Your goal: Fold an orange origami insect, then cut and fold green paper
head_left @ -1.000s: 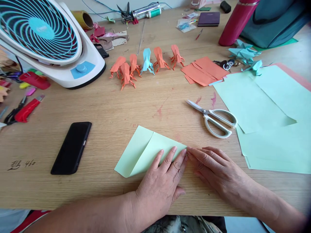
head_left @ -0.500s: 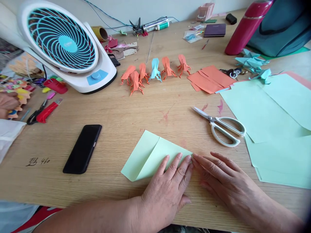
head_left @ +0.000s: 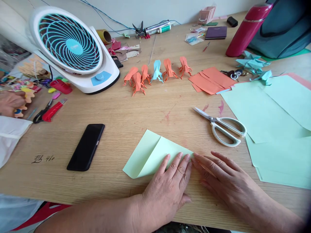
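Observation:
A sheet of light green paper (head_left: 155,155) lies folded on the wooden table, its left part a single layer beside the folded edge. My left hand (head_left: 167,187) rests flat on the paper's lower right part, fingers stretched and slightly spread, pressing it down. At the paper's right corner, my right hand (head_left: 221,178) touches with its fingertips, the fingers extended; its thumb is mostly hidden beneath. White-handled scissors (head_left: 218,126) lie partly open beyond my right hand. To the left is a black phone (head_left: 86,147).
Several folded orange paper figures (head_left: 138,82) and a blue one (head_left: 157,71) stand behind. Orange paper pieces (head_left: 211,80) and large green sheets (head_left: 274,113) lie right. A fan (head_left: 73,48), red cutter (head_left: 53,111), pink bottle (head_left: 247,30) and another person's hand (head_left: 11,103) are around.
The view has shifted slightly, so the fan and phone appear further right. Both my hands stay in nearly the same place on the green paper.

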A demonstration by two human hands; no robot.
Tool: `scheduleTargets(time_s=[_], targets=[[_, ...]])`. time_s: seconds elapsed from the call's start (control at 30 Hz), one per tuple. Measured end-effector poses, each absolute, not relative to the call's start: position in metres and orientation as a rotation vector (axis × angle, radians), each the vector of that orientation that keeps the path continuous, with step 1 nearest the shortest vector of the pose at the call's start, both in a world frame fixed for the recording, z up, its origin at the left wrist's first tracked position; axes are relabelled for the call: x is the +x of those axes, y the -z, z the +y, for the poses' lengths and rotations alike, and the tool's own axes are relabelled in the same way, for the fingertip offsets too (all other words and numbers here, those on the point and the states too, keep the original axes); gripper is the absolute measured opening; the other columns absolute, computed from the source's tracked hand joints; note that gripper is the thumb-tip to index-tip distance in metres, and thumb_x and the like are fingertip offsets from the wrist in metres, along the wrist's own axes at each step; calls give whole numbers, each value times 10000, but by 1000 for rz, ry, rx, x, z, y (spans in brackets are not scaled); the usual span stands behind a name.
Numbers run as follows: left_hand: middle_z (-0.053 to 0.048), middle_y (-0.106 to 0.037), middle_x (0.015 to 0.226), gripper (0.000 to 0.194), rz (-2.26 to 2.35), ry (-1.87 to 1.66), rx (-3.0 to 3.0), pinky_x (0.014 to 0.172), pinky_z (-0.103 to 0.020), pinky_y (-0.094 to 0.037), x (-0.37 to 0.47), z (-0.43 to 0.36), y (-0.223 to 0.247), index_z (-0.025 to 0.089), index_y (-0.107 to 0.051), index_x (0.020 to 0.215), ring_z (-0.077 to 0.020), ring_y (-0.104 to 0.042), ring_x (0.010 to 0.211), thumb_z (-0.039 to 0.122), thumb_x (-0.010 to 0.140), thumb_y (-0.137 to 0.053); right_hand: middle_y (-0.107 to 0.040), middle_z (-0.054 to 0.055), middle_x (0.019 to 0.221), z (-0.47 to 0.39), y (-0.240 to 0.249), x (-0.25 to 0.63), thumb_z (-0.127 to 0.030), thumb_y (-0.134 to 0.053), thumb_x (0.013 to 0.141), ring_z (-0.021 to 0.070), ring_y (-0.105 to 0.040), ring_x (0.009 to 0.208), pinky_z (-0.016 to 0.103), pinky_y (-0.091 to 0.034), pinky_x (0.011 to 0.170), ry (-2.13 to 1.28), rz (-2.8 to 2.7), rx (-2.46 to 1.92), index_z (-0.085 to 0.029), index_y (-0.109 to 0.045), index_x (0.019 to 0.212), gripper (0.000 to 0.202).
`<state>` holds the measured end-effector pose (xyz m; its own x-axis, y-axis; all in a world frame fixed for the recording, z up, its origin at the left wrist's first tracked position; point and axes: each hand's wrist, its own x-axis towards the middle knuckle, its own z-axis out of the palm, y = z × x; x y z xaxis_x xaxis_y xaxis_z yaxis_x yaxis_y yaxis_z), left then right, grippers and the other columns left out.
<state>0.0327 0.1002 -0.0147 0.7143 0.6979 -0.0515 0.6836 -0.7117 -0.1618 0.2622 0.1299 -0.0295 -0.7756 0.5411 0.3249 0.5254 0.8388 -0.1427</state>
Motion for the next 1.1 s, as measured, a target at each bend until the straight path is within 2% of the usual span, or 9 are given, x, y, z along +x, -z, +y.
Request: scheduleTargets(time_s=[0.17,0.6,0.83,1.0,1.1], targets=[[-144,-323,1610,755,-1128,-176,-2803,1155,-493,-291,29,99,12,70,-412,1493,-312,-295,1479,607,962,-444,-632,183,1338,129,31,263,-124,-445,1002,310,-624,1187,567,-454,1067,-61,-2659,-791,-106,-693,1147,288],[-135,-304,1621,722,-1164,-220,-2796,1159,-507,-277,20,94,11,93,-406,1502,-311,-279,1486,595,984,-388,-578,166,1418,128,35,266,-123,-430,1011,293,-580,1259,550,-417,1113,-74,-2687,-833,-121,-679,1192,308],[-133,-323,1612,711,-1190,-207,-2796,1151,-514,-292,20,92,11,84,-434,1482,-316,-301,1478,589,983,-399,-579,175,1413,129,37,268,-145,-441,1018,301,-577,1258,560,-411,1107,-53,-2710,-824,-104,-654,1236,309],[-127,-290,1626,705,-1206,-239,-2779,1163,-513,-295,21,91,11,87,-400,1506,-311,-282,1488,567,990,-398,-579,156,1417,128,34,267,-164,-469,1008,289,-597,1225,559,-393,1126,-47,-2728,-850,-127,-670,1199,280],[-126,-290,1627,712,-1216,-263,-2772,1171,-509,-294,22,90,10,91,-391,1513,-310,-272,1493,572,988,-398,-598,168,1383,125,30,260,-190,-474,1000,289,-605,1204,543,-412,1108,3,-2715,-902,-129,-650,1244,307]])
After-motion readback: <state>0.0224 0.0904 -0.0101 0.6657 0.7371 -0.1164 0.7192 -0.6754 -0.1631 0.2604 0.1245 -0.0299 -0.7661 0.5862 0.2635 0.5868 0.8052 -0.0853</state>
